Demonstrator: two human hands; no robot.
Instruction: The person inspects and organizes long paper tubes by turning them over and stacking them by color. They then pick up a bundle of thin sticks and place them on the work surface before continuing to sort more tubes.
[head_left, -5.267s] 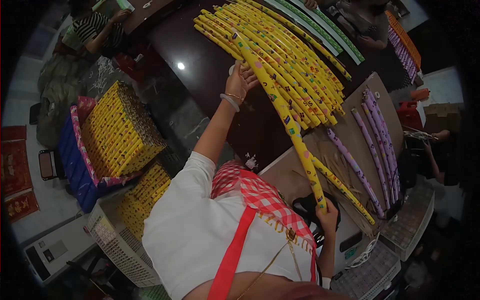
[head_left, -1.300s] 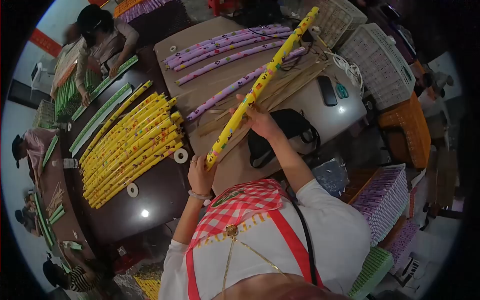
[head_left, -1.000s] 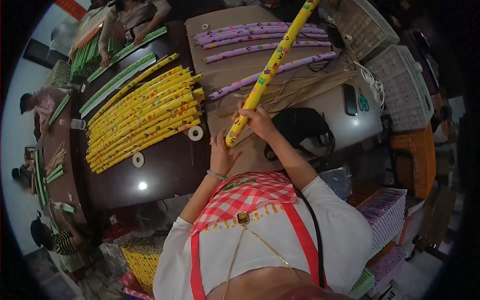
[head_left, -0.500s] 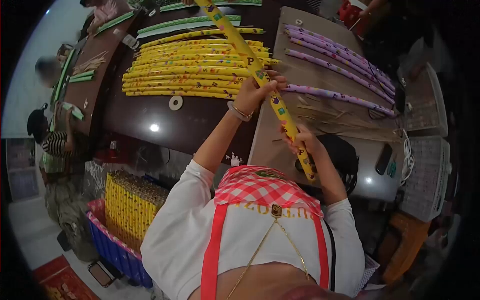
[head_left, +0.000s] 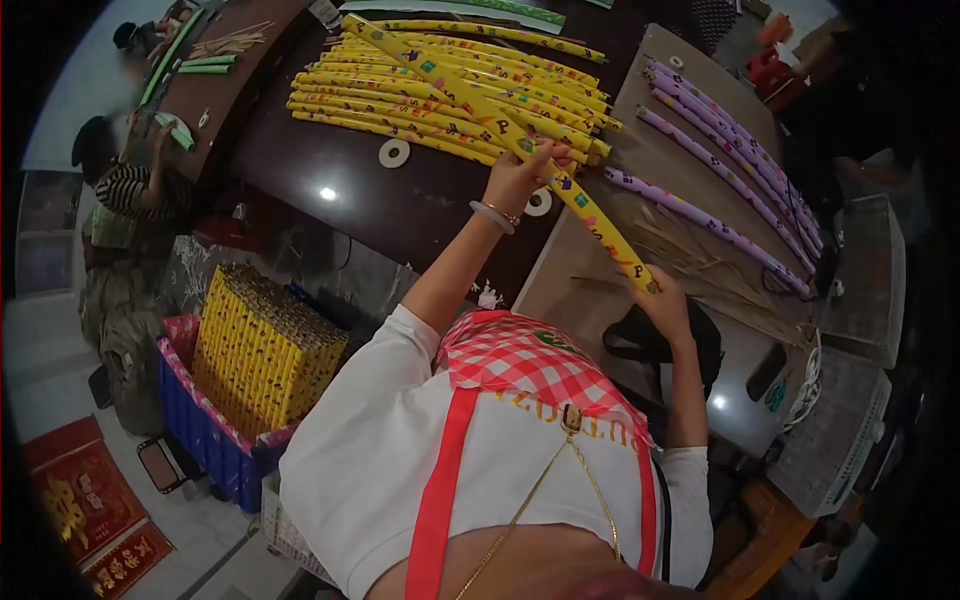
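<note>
A long yellow tube (head_left: pixel 606 236), printed with letters and small coloured pictures, slants between my hands. Its far end lies over a row of similar yellow tubes (head_left: pixel 340 97) on the dark table. My left hand (head_left: pixel 524 180) is closed around the middle of it. At its near end my right hand (head_left: pixel 662 304) is closed, with the fingertips partly hidden. A white tape roll (head_left: pixel 538 203) sits beside my left hand, and another tape roll (head_left: pixel 394 153) lies in front of the row. To the right are several purple printed tubes (head_left: pixel 700 217).
Brown strips (head_left: pixel 690 252) lie on the grey-brown table. A phone (head_left: pixel 767 372) and a white cable (head_left: pixel 806 390) are near its right edge. Clear plastic bins (head_left: pixel 830 420) stand at right. A blue crate (head_left: pixel 215 440) holds many yellow tubes. A person in stripes (head_left: pixel 150 190) works at left.
The held tube has swung flatter, its far end moving left and down onto the yellow row. My right hand has moved right relative to my left. The camera view has shifted.
</note>
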